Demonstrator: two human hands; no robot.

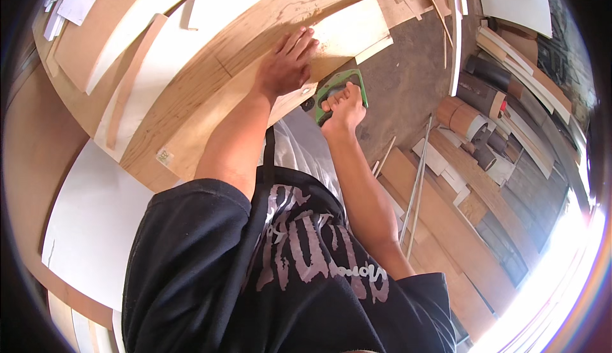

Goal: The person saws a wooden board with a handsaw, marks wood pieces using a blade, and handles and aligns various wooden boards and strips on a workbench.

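My left hand [287, 63] lies palm down on a long pale wooden board [223, 107], with its fingers stretched toward the board's far right end. My right hand [344, 107] is wrapped round a green handle [354, 77], a handsaw's by its shape, close to the board's near edge. No blade can be made out from above. Sawdust-like specks show on the wood beyond my left fingers. A small paper label [164, 156] sits near the board's left end.
White panels [153, 66] and wood strips cover the workbench on the left and far side. On the floor [408, 72] at right lie stacked planks [459, 225], brown rolls [460, 116] and thin metal rods [417, 181]. A white sheet [95, 219] stands at the left.
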